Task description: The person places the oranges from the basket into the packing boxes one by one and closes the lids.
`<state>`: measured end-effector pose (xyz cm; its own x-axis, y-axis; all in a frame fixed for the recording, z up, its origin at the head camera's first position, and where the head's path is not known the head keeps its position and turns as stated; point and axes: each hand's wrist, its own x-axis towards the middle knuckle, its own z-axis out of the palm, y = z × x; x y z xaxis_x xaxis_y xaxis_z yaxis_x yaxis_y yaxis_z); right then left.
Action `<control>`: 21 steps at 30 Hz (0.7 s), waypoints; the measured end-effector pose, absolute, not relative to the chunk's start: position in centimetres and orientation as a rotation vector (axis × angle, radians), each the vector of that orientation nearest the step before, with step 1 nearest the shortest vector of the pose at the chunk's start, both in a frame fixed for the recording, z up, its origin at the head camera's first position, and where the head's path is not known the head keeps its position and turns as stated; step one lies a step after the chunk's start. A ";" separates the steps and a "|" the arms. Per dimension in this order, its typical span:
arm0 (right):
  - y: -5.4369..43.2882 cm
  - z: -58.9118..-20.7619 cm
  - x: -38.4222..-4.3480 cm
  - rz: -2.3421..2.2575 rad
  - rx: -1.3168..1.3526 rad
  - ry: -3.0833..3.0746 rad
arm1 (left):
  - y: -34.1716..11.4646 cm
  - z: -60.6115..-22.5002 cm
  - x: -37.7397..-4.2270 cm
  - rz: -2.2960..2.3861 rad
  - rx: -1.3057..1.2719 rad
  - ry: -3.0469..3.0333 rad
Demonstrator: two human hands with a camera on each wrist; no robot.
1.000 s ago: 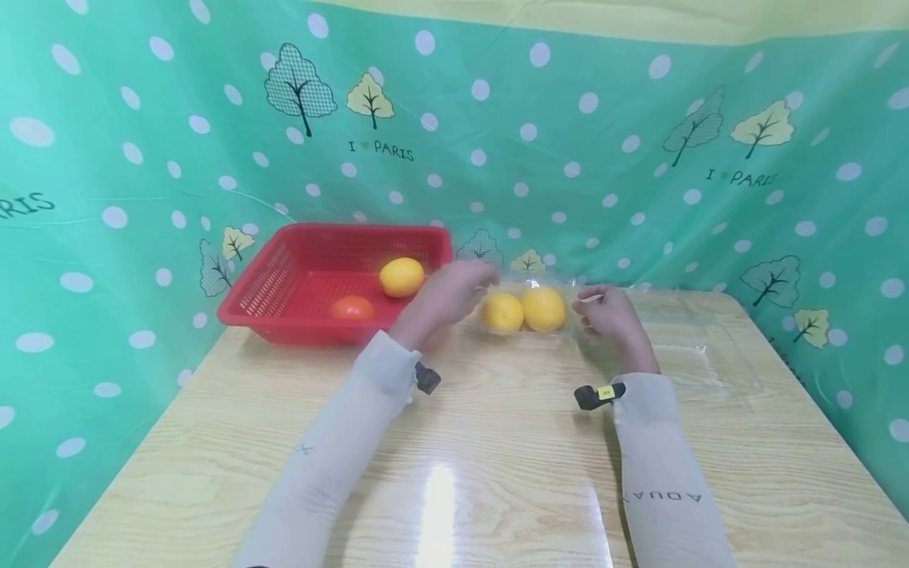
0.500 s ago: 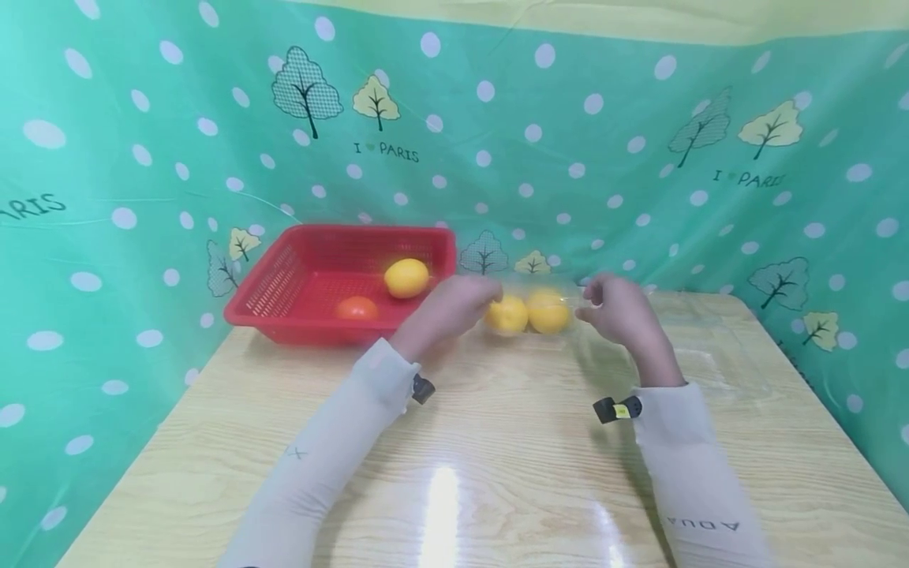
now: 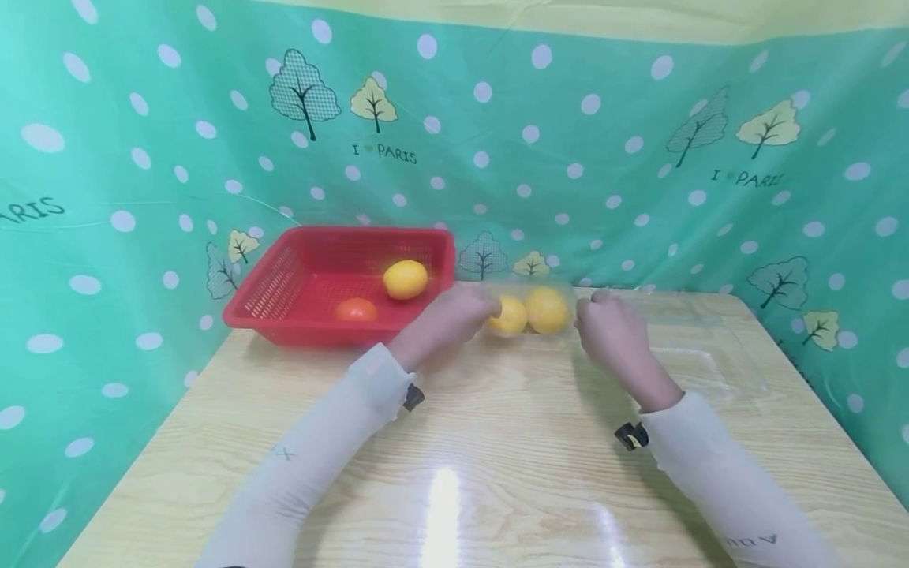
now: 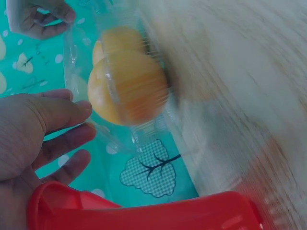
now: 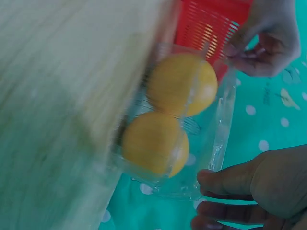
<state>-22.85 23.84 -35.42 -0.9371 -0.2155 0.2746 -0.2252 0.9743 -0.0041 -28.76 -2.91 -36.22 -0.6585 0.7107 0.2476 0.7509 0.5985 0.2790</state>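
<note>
Two round, orange-yellow fruits that look like oranges (image 5: 156, 143) sit side by side inside a clear plastic clamshell container (image 5: 223, 129) at the back of the table. My left hand (image 3: 454, 315) pinches one corner of the container's lid between thumb and fingers; the right wrist view shows this hold most plainly. At the opposite corner my right hand (image 3: 616, 339) pinches the lid edge, its thumb and forefinger meeting at the thin plastic. The lid stands over the fruits in the left wrist view, its rim (image 4: 72, 57) stretched between both hands.
Beside my left hand stands a red plastic basket (image 3: 245, 306) holding a yellow lemon (image 3: 405, 280) and an orange-red tomato (image 3: 357, 309). Another clear plastic container (image 3: 710, 359) lies at the right of the wooden table (image 3: 497, 442). A green patterned curtain (image 3: 596, 142) hangs behind.
My right forearm has swung out to the right, and the right fingers have closed at the lid's corner. The left hand keeps nearly the same place. Basket and fruits stay put.
</note>
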 end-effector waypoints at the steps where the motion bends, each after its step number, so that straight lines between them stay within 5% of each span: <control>1: 23.8 -35.6 -22.8 0.024 0.329 -2.839 | -2.9 -36.3 -28.8 -0.545 -1.242 -2.718; 11: 24.0 -36.9 -22.3 -0.065 0.411 -2.729 | -2.3 -36.0 -27.3 0.133 -1.306 -2.539; 21: 24.0 -37.7 -22.3 -0.031 0.484 -2.744 | -1.7 -36.6 -26.7 0.230 -1.251 -2.549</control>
<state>-22.35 24.03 -37.71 -0.8790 -0.3355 0.3389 -0.3276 0.9412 0.0820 -26.66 -1.69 -36.59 -0.5798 0.7926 0.1889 0.7460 0.6096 -0.2683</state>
